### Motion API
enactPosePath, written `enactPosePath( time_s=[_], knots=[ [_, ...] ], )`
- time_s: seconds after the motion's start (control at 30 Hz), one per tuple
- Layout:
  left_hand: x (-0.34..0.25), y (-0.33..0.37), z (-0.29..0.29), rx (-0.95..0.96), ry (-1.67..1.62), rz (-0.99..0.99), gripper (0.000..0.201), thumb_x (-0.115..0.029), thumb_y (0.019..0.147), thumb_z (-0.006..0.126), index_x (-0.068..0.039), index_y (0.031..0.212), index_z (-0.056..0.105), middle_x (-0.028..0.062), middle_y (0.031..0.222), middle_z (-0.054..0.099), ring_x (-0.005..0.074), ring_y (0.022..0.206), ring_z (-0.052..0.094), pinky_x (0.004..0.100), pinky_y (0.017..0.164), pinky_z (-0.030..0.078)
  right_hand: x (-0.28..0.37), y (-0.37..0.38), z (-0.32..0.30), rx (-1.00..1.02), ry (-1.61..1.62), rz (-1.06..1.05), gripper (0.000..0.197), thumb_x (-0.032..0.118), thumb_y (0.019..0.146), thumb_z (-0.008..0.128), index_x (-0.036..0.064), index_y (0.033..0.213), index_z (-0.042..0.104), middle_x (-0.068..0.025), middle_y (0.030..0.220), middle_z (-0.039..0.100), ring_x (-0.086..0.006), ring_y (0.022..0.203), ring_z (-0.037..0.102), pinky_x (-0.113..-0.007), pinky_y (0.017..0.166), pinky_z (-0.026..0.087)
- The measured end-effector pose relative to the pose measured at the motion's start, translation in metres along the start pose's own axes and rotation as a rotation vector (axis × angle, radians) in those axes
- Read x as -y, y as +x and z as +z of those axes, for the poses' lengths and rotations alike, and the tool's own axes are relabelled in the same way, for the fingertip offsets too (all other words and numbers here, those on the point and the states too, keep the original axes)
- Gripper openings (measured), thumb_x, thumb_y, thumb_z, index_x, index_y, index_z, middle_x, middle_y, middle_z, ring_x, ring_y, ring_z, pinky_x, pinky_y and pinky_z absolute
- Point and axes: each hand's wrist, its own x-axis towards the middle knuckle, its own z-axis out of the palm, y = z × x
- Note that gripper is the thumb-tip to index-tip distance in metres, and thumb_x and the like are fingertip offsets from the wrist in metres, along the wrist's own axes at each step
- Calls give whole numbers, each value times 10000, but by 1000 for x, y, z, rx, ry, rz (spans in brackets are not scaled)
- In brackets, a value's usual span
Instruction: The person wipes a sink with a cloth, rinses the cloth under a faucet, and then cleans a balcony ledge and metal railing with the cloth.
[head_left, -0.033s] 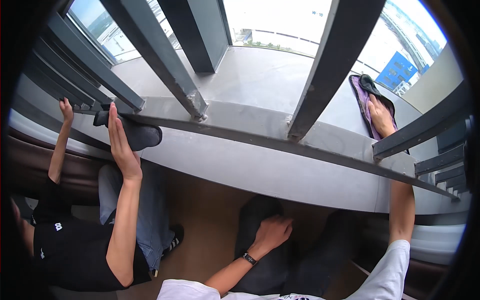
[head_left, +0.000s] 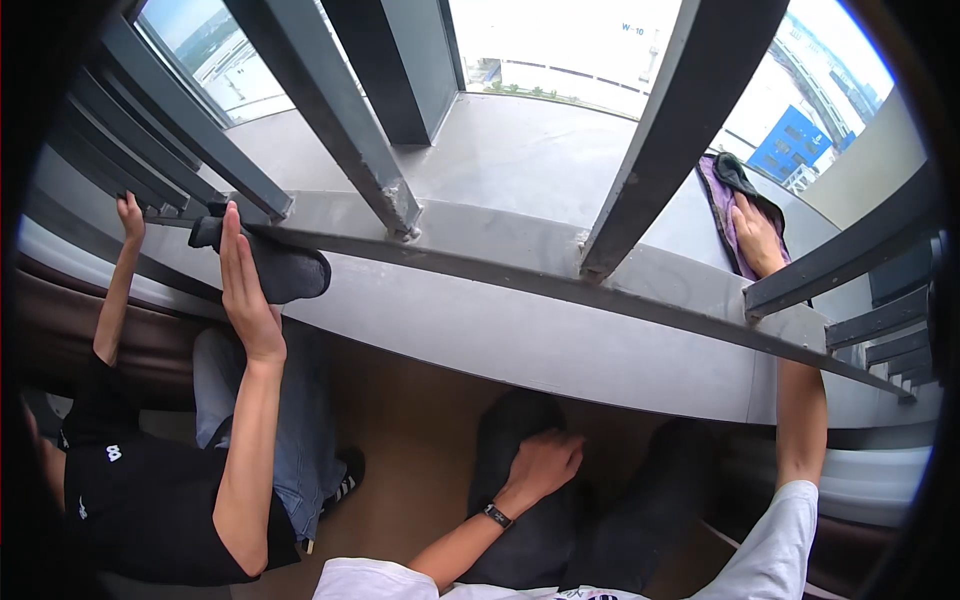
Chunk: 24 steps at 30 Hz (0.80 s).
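Through the railing reaches my right hand (head_left: 757, 240), pressed on a purple cloth (head_left: 722, 215) with a dark border. The cloth lies on the grey window sill (head_left: 520, 150), and its dark folded part sits at my fingers. My left hand (head_left: 543, 467), with a dark band on the wrist, rests on my dark-trousered knee (head_left: 515, 415). Its fingers are curled in, and nothing shows in them.
Grey railing bars (head_left: 645, 140) rise from a bottom rail (head_left: 480, 250) between me and the sill. At the left, a co-worker in a black shirt (head_left: 150, 500) has one hand (head_left: 250, 310) at a dark cloth (head_left: 292, 272) on the rail, the other hand (head_left: 130, 215) at the bars.
The view has shifted very slightly. My right hand and the purple cloth have moved a little toward the left; my left hand stays on the knee.
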Motion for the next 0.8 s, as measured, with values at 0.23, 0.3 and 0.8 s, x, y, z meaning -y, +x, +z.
enactPosePath(
  time_s=[0.23,0.3,0.8],
  knots=[
    [1,15,-7,-57,-73,5,109,-170,841,618,-95,873,691,117,775,663,309,768,651,433,675,532,5,-18,11,148,-66,-47,596,448,1024,317,83,1495,335,-261,1487,389,-434,1359,395,-468,1139,289],
    [7,7,-19,-61,-50,-48,92,-160,835,621,-90,848,679,111,748,646,313,758,646,427,673,532,53,-34,15,143,-58,-96,580,440,1023,322,98,1490,359,-250,1487,396,-418,1369,392,-476,1151,269],
    [3,-15,-2,-170,-76,51,134,-131,845,594,-30,900,664,160,850,642,355,872,633,451,798,524,33,-88,32,301,-91,67,522,457,1004,423,62,1303,587,-228,1356,557,-390,1326,466,-448,1122,347]
  ],
)
